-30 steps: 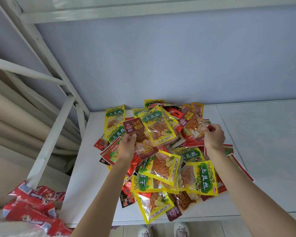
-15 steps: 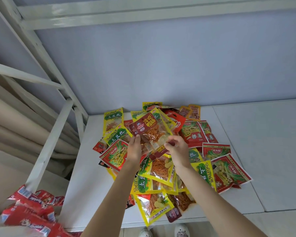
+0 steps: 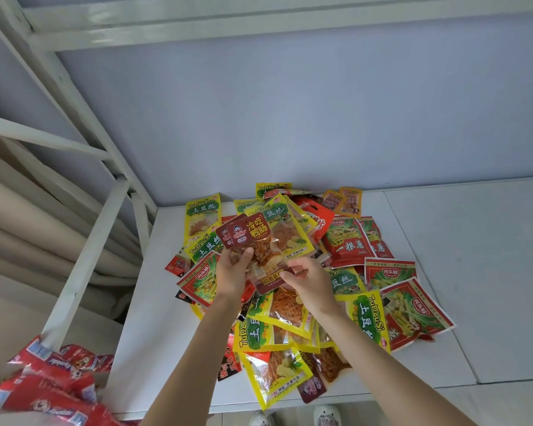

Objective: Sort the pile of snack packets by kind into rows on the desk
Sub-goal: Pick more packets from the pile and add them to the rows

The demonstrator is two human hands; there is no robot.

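Far left, off the desk edge: red packets (image 3: 53, 385) heaped apart from the rest, probably not part of the sort yet.

Desk (image 3: 474, 272), white; no rows laid out, so sorting looks barely begun.

Pile of snack packets (image 3: 290, 318) sits mid-desk, overlapping: yellow TuDouSi potato-shred packets (image 3: 368, 321) mostly left and front, red-and-green packets (image 3: 413, 312) fanned right, two small orange packets (image 3: 345, 202) at the back.

Left hand (image 3: 233, 272): thumb and fingers pinching the lower edge of the brown packets (image 3: 246, 233), raised above the pile. At least two of one kind are stacked, likely gathered so one row can be set down at once.

Right hand (image 3: 310, 279): fingers curled onto the lower end of the same bundle, seemingly squaring it; exact contact unclear.
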